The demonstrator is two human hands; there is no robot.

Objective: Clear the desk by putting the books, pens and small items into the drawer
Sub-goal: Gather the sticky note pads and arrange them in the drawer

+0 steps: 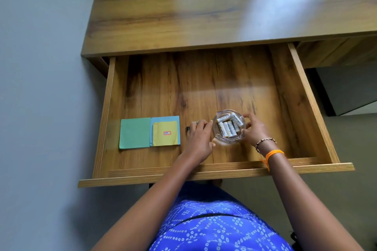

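Note:
The wooden drawer (204, 167) stands pulled out under the desk top (204, 6). On its floor rests a clear glass dish (228, 127) holding several white batteries. Both hands cup the dish: my left hand (199, 140) against its left side, my right hand (255, 128) around its right rim. A small dark and white item (190, 126) pokes out from under my left fingers, too hidden to identify. At the drawer's left lie a green book (135, 133) and a blue book (177, 128) with a yellow sheet on it.
A grey wall (40, 87) runs along the left of the desk. A dark cabinet face (346, 87) shows under the desk at right. The drawer's rear half shows bare wood. My blue patterned clothing (214, 224) is below the drawer front.

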